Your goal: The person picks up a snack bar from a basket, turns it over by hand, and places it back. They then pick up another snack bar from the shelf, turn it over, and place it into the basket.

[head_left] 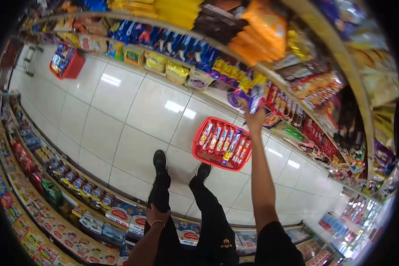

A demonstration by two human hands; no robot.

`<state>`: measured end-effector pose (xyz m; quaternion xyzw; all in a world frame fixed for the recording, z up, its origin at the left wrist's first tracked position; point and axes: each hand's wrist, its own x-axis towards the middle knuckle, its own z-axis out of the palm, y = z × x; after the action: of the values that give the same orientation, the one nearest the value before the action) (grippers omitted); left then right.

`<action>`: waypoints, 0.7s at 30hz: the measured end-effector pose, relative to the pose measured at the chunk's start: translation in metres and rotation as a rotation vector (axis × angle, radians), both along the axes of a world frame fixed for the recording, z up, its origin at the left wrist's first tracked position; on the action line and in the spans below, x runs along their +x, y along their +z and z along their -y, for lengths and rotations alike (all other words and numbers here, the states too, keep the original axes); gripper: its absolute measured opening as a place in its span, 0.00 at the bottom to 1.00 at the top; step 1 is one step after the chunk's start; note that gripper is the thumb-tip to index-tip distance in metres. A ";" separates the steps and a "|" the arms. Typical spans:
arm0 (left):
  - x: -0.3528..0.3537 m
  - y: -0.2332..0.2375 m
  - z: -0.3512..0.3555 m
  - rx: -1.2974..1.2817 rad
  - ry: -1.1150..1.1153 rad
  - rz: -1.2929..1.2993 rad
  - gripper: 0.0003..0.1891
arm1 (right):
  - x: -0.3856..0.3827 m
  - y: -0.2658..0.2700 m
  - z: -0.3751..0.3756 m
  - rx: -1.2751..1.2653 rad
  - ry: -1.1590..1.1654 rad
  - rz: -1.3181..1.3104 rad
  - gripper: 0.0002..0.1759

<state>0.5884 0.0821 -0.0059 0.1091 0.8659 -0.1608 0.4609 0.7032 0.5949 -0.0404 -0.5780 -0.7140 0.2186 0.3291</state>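
Observation:
My right hand (255, 119) reaches out to the lower shelf on the right, fingers closed on a shiny snack packet (256, 98) with white and blue-purple on it. Yellow and purple packets (239, 97) hang or stand just beside it on the shelf. Below that arm, on the floor, sits a red basket (200, 153) holding a row of red-and-white snack packs (224, 138) and a few smaller packets. My left hand (157, 216) lies over my left knee with nothing visible in it; its fingers are partly hard to make out.
Shelves of packaged snacks (177, 73) curve along the far side. Behind my legs runs another shelf with cans, jars and boxes (119, 215). A second red basket (71, 66), full of packets, stands on the tiled floor (119, 111) at upper left.

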 end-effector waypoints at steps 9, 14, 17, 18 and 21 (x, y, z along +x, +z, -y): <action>-0.012 -0.022 0.007 0.031 0.023 -0.097 0.29 | -0.048 -0.019 -0.091 -0.224 -0.297 0.267 0.37; -0.017 -0.025 0.009 0.000 0.022 -0.070 0.29 | -0.020 -0.052 -0.118 0.076 -0.237 0.350 0.28; -0.017 -0.027 0.009 -0.005 0.011 -0.069 0.29 | -0.023 -0.058 -0.126 0.062 -0.215 0.272 0.28; -0.018 -0.027 0.009 -0.002 0.006 -0.076 0.28 | -0.021 -0.064 -0.129 0.054 -0.198 0.244 0.29; -0.019 -0.027 0.007 0.004 0.012 -0.077 0.28 | -0.038 -0.040 -0.109 -0.021 -0.237 0.338 0.34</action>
<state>0.5694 0.0756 -0.0332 0.0984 0.8840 -0.1605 0.4279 0.6649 0.7034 -0.0807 -0.6898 -0.6839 0.0857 0.2217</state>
